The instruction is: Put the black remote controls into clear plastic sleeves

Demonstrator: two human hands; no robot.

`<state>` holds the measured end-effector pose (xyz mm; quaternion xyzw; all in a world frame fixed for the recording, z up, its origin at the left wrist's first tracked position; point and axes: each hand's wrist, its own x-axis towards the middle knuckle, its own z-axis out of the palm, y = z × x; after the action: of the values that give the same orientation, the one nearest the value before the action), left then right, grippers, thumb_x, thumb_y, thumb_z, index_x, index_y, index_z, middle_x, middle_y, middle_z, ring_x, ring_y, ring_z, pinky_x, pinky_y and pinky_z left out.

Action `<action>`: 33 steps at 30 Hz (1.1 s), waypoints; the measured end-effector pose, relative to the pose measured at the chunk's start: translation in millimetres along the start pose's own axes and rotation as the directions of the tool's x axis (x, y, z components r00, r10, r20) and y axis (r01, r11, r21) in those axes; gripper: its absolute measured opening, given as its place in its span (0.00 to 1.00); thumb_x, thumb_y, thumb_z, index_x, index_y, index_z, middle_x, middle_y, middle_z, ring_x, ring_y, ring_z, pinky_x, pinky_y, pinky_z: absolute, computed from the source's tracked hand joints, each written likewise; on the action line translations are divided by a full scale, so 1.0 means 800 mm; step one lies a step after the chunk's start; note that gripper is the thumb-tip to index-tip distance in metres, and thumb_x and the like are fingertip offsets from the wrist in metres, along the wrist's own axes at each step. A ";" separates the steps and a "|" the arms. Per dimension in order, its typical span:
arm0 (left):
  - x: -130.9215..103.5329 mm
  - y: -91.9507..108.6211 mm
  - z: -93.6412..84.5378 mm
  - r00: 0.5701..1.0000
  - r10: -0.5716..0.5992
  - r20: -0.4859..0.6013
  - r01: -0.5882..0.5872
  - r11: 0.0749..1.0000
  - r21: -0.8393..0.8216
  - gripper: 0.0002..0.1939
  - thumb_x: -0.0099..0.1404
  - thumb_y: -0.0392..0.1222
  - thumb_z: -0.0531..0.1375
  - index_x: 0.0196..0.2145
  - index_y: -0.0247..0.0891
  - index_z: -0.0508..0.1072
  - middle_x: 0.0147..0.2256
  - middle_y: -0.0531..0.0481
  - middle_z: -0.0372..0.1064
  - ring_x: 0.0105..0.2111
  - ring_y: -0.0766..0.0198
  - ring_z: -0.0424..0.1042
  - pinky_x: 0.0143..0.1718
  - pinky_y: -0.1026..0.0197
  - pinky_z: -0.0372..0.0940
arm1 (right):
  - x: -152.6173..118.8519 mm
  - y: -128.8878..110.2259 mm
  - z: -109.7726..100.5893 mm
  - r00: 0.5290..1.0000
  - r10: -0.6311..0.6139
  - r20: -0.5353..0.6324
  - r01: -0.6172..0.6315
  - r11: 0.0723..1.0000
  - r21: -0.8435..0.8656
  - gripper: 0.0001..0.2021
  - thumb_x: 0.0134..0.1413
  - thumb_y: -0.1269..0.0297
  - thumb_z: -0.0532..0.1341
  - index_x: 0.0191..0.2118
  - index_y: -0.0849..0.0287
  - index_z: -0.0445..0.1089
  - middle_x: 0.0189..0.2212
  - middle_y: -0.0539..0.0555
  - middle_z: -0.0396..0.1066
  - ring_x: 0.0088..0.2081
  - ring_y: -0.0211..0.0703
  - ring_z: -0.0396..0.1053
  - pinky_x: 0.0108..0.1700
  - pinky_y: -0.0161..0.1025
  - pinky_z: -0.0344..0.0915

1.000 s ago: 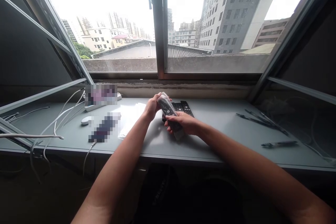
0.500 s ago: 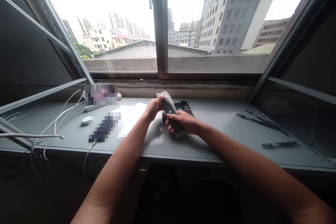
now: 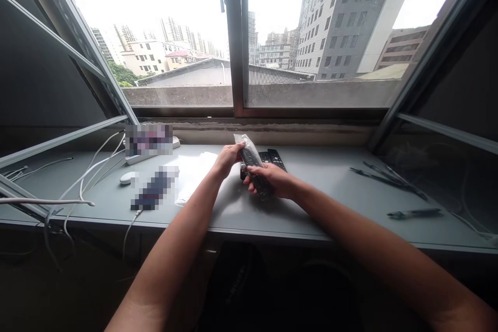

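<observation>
A black remote control [image 3: 252, 160] inside a clear plastic sleeve [image 3: 240, 138] is held tilted above the desk, between both my hands. My left hand [image 3: 229, 158] pinches the far end of the sleeve, thumb on top. Around the near part of the remote, my right hand [image 3: 272, 179] is closed with its thumb across the front. Just behind lie more black remote controls [image 3: 275, 158], side by side on the desk and partly covered by my hands and the sleeved one.
White sheets or bags [image 3: 198, 171] lie left of my hands. Further left are a white mouse-shaped object [image 3: 127, 178], a blurred dark item [image 3: 153, 192], a power strip [image 3: 150, 156] and white cables [image 3: 83, 179]. Several pens [image 3: 414, 214] lie on the right of the grey desk [image 3: 319, 212].
The sleeved remote has turned slightly in my hands, and its buttons show less clearly. Both hands keep their hold in nearly the same place.
</observation>
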<state>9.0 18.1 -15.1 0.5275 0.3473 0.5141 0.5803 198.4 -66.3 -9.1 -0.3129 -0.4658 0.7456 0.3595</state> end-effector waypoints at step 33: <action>0.012 0.015 -0.032 0.665 0.184 -0.724 -0.349 0.933 -0.083 0.19 0.70 0.58 0.67 0.35 0.40 0.75 0.27 0.52 0.71 0.29 0.65 0.73 0.27 0.66 0.65 | 0.005 -0.012 -0.011 0.988 -0.128 -0.088 0.122 0.990 -0.068 0.16 0.71 0.53 0.68 0.38 0.62 0.75 0.33 0.63 0.82 0.22 0.41 0.75 0.18 0.33 0.68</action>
<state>-15.4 32.9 -7.0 0.2701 0.4032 0.7902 0.3744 206.0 -55.9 -4.1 -0.3281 -0.4907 0.6913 0.4168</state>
